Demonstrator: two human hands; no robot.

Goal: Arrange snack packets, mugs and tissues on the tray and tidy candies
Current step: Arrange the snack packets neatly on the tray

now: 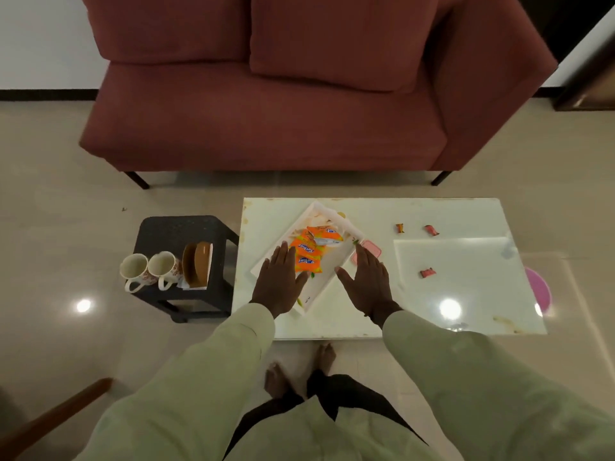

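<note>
A white rectangular tray [324, 283] lies at an angle on the white glass table [466, 314], with orange snack packets [309, 252] on it. My left hand [278, 281] rests flat and open on the tray's left side, touching the packets. My right hand [367, 277] hovers open over the tray's right edge. Three wrapped candies lie scattered on the table: an orange candy [400, 228], a pink candy [432, 230] and a third candy [427, 272]. Two floral mugs [148, 267] and a brown tissue holder [198, 266] stand on a black stool [179, 227] to the left.
A small pink container [372, 247] sits just behind my right hand. A pink lid or plate [539, 291] shows under the table's right edge. A maroon sofa [283, 111] stands beyond the table. My bare feet [299, 367] are at the table's near edge.
</note>
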